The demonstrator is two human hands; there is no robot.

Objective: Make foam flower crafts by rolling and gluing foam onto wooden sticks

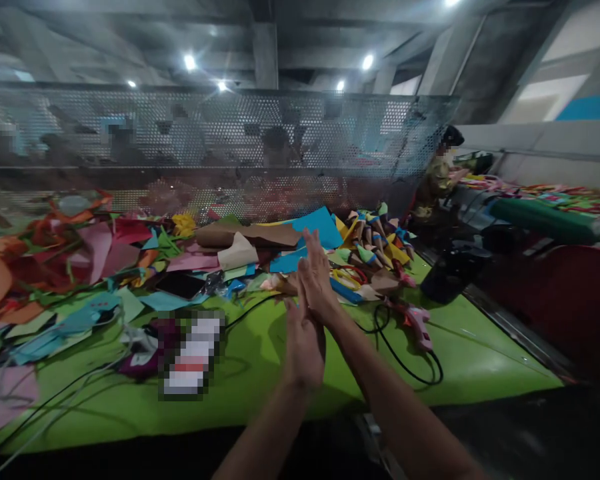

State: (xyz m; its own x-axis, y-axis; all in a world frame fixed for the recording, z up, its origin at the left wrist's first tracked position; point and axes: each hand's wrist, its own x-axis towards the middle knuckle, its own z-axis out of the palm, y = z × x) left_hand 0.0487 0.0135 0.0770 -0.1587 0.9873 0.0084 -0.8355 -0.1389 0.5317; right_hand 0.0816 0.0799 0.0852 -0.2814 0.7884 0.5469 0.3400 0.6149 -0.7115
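Note:
My left hand (304, 348) and my right hand (318, 283) meet palm to palm above the green table (260, 393). The fingers of both are stretched out, and nothing shows between them, though the inner palms are hidden. Just beyond my fingertips lie blue sheets (324, 225) and a brown roll of material (250, 235). To the right of my hands, a pink glue gun (420, 325) rests on the table with its black cord looped beside it.
Coloured scraps (100, 250) heap up at the back left, near a dark phone (181, 286). A blurred-out strip (193, 357) lies in front. Small brown cones (375, 243) are piled at the back right. A perforated screen (220, 147) stands behind; a person (433, 180) is at the right.

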